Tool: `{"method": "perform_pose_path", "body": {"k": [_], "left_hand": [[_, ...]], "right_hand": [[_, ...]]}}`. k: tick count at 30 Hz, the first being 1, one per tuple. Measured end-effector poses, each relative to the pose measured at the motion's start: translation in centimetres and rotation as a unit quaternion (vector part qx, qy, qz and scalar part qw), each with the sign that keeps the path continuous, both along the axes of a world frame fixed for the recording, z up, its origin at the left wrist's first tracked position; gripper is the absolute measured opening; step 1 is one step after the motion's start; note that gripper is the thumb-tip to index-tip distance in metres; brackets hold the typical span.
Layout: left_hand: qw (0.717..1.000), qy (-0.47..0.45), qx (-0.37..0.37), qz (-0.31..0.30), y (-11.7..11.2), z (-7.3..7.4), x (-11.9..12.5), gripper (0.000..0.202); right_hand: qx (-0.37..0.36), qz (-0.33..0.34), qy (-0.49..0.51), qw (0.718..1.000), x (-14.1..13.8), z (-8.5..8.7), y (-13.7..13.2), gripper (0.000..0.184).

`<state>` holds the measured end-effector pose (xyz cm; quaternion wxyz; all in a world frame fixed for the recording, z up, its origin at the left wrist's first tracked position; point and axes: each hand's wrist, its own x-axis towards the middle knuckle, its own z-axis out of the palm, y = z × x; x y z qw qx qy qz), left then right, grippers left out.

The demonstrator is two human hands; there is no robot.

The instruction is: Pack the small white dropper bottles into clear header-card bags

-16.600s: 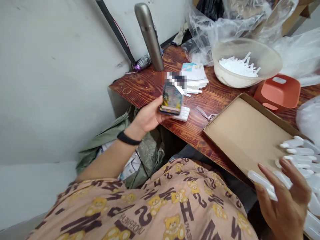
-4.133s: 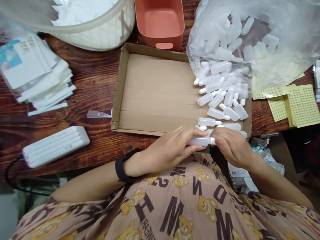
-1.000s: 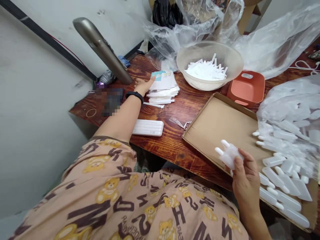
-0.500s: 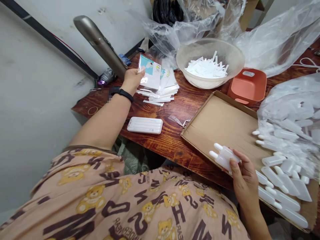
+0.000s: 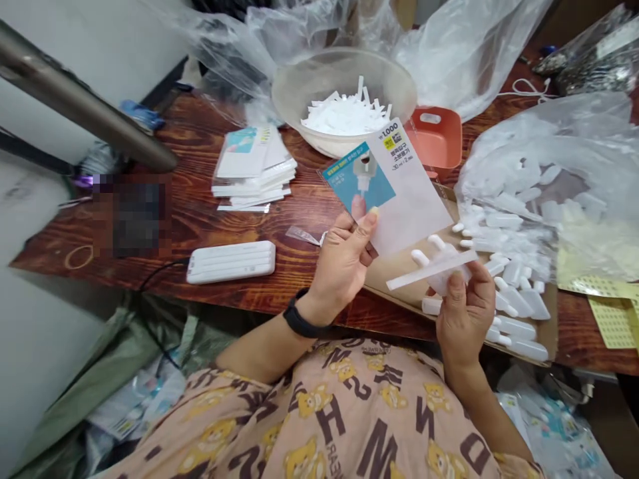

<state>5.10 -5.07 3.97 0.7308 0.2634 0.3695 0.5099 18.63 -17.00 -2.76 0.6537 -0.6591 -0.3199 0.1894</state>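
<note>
Head view: left hand (image 5: pixel 344 259) has brought card (image 5: pixel 412 206) near bottles (image 5: pixel 441 252).

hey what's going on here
A person is handling packaging at a wooden table. The left hand holds up a printed card, while the right hand holds two white-capped bottles, with a pale strip crossing in front of them. More bottles lie at the right end of a cardboard tray. A stack of similar cards sits off to the left, near a bowl of white strips.
</note>
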Motion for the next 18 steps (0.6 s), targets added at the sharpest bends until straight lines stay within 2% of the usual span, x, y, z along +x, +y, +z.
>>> {"method": "perform_pose_path", "body": {"k": [3, 8, 11, 13, 18], "left_hand": [[1.000, 0.004, -0.004, -0.006, -0.8, -0.8, 1.5, 0.021], [1.000, 0.002, 0.019, 0.018, -1.1, -1.5, 2.0, 0.030], [0.999, -0.018, 0.025, 0.011, -1.4, -1.8, 2.3, 0.031], [0.999, -0.018, 0.023, -0.018, -1.7, -2.1, 2.5, 0.033], [0.995, -0.003, -0.009, -0.104, -2.9, -3.3, 2.9, 0.030]], "right_hand": [[-0.005, -0.047, -0.065, 0.997, 0.1, -0.6, -0.9, 0.040], [0.030, -0.084, -0.198, 0.976, 0.7, -1.2, -1.2, 0.031], [0.075, -0.069, -0.175, 0.979, 0.7, -1.0, -1.0, 0.025], [0.076, -0.053, -0.151, 0.984, 0.5, -0.8, -0.9, 0.026], [-0.008, -0.022, -0.087, 0.996, 0.5, -0.3, -0.7, 0.033]]}}
